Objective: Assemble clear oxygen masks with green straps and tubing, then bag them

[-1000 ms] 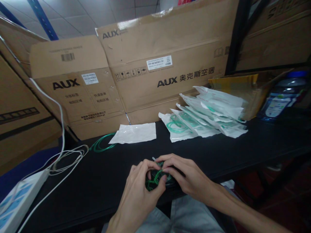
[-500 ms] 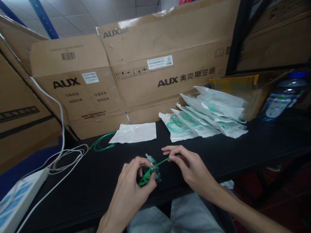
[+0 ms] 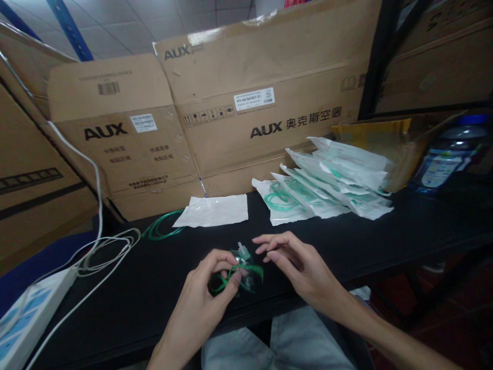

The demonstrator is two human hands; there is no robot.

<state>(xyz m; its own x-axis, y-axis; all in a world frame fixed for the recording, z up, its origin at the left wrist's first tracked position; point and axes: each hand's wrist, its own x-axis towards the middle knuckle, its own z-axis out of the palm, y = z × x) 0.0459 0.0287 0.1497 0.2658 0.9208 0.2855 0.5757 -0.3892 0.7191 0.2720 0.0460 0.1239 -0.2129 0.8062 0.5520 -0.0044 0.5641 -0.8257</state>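
My left hand [image 3: 206, 293] is closed, thumb and fingers pinching a green elastic strap [image 3: 254, 270] of a small clear-green oxygen mask [image 3: 244, 254]. A loop of the strap hangs below the fingers, and its other end sticks out to the right, smeared by motion. The mask's pale tube connector points upward; the fingers hide part of its body. Just to the right, my right hand [image 3: 292, 262] hovers with its fingers apart and nothing in them, not touching the strap.
White paper-and-film pouches [image 3: 327, 180] with green tubing lie piled at the back right. A flat white pouch [image 3: 219, 210] and coiled green tubing [image 3: 164, 226] lie behind my hands. A power strip [image 3: 36, 313] with white cables is at left, a blue-capped bottle [image 3: 447, 154] at right.
My right hand has let go of the strap's end. The strap, stretched taut between both hands before, now curls loose beside my left hand.
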